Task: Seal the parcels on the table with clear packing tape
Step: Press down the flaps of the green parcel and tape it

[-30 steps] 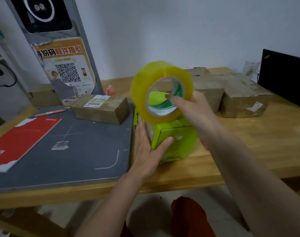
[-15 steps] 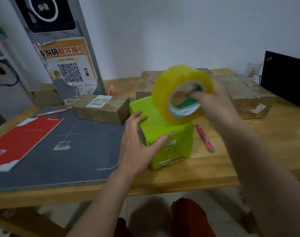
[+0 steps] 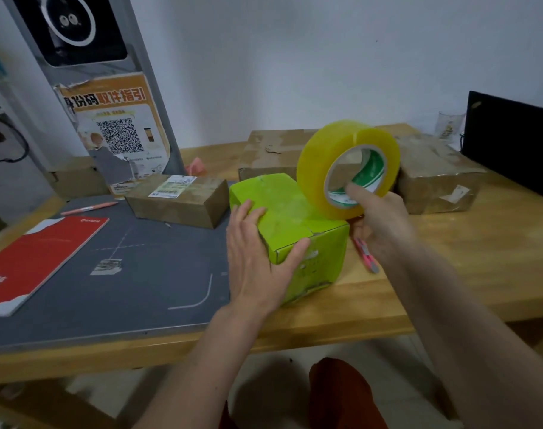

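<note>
- My left hand [image 3: 258,258] lies flat against the near left corner of the green parcel [image 3: 290,227], fingers straight along its left side and thumb pressed on the front face, pinning it rather than gripping it.
- My right hand [image 3: 384,224] holds the tape roll [image 3: 347,168], one finger hooked through the core, the rest curled behind where I cannot see them well.
- A second ago the roll hung in front of the green parcel and hid most of it; now it stands on edge at the parcel's far right top corner, seemingly touching the lid.
- The green parcel has also turned since then, so its top seam and a lifted flap edge face me.
- I read this as a strip being drawn over the top; glossy film already shows on the front face, so the sealing is partly done.
- The brown parcels [image 3: 434,178] sit behind the green parcel, another brown box [image 3: 183,196] to its left on the grey mat [image 3: 124,274].
- A pink cutter [image 3: 367,255] lies just right of the green parcel, under my right wrist, handy for cutting the strip.
</note>
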Tool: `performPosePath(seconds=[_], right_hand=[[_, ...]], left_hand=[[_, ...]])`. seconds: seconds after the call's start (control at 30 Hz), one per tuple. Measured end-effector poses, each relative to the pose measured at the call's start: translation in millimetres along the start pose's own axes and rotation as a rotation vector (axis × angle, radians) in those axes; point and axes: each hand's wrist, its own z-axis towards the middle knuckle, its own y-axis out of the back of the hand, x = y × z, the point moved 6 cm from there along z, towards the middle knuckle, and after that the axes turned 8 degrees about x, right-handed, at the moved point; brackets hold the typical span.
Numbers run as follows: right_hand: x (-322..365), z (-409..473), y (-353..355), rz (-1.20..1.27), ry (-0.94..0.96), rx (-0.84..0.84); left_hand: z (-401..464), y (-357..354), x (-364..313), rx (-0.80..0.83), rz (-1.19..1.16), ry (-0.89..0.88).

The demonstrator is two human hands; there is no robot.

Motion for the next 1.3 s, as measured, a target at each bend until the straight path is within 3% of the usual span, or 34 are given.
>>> performPosePath(seconds=[0.27, 0.4, 0.57, 0.73, 0.8, 0.9, 1.0, 1.17, 1.3], right_hand=[[39, 45, 4, -0.099, 0.033, 0.161], [24, 57, 2, -0.135, -0.024, 0.242], [9, 57, 8, -0.147, -0.075, 0.286], [21, 55, 10, -0.199, 0.008, 0.342], [27, 56, 15, -0.227, 0.06, 0.327], [41, 62, 20, -0.212, 0.139, 0.226], [45, 69, 14, -0.119, 0.125, 0.168], [50, 74, 16, -0.319, 0.237, 0.208], [51, 82, 5, -0.359, 0.257, 0.269]], left_hand=[[-9, -7, -74, -0.024, 0.411, -0.193], [1, 13, -104, 0.177, 0.588, -0.116], [65, 15, -83, 0.593, 0.285, 0.161], [92, -30, -69, 0.975, -0.016, 0.213], [93, -41, -71, 0.964, -0.014, 0.195], [99, -47, -69, 0.798, 0.11, 0.196], [100, -51, -71, 0.747, 0.195, 0.192], [99, -54, -71, 0.86, -0.053, 0.262], [105, -55, -67, 0.821, -0.184, 0.314]])
